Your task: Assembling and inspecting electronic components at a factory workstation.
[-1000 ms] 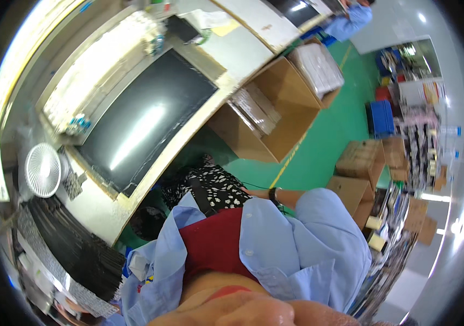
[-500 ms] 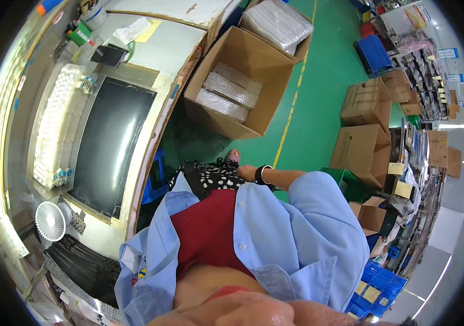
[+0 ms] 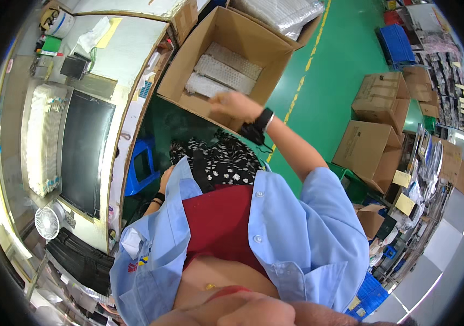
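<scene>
My right hand (image 3: pixel 237 106) reaches forward over the near edge of an open cardboard box (image 3: pixel 188 107). Motion smears its fingers, and no held thing shows. A black band with a white edge (image 3: pixel 264 119) circles that wrist. Inside the box lie several long packs in bubble wrap (image 3: pixel 224 74), just beyond the hand. Low at my left side hangs my left hand (image 3: pixel 166 178), partly covered by my blue jacket; its fingers are too hidden to read. A blue plastic stool (image 3: pixel 140 167) is nearest to it.
The workbench on the left holds a dark flat panel (image 3: pixel 86 149), a lit stack of white strips (image 3: pixel 43 141) and a small fan (image 3: pixel 47 223). Another box with wrapped goods (image 3: pixel 281 13) stands behind. Cardboard boxes (image 3: pixel 359 149) and loaded shelves line the right.
My right hand has risen from beside my skirt and moved forward to the box. My left hand has come into view by the stool. The view has shifted, bringing the box nearer.
</scene>
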Available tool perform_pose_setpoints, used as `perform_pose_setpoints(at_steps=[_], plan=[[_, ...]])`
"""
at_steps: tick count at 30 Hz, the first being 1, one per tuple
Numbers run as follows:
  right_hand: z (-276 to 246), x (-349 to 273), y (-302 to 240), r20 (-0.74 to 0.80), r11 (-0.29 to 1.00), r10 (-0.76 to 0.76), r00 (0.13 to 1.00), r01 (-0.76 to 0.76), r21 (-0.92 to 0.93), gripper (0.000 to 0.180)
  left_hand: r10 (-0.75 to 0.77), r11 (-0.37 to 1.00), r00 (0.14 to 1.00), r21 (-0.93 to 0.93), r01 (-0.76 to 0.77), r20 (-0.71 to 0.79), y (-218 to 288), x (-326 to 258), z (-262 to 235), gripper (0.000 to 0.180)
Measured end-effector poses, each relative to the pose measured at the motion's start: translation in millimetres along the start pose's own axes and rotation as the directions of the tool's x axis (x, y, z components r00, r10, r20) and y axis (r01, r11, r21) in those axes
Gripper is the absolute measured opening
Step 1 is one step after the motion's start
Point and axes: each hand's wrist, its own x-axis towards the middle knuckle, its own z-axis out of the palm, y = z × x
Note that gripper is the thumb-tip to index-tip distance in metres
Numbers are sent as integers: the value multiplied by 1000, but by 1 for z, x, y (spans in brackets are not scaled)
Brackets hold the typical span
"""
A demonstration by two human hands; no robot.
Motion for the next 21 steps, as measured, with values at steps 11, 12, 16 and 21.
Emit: perform_pose_setpoints(at_steps=[11, 12, 16, 21], plan=[[-16, 42, 89, -274, 785, 449, 850, -229, 576, 41, 216, 938, 970, 251, -238, 114, 21, 22, -2, 23], [1, 46, 101, -252, 782, 443, 860, -233, 578, 41, 209, 933, 972, 275, -232, 112, 13, 19, 3, 23], [44, 42, 109, -293, 902, 432, 853, -406, 147, 49, 208, 865, 978, 473, -167, -34, -58, -55, 42, 40], [70, 24, 106, -173, 783, 580, 796, -603, -153, 65, -454, 764, 886, 553, 332, 96, 33, -117, -3, 73]])
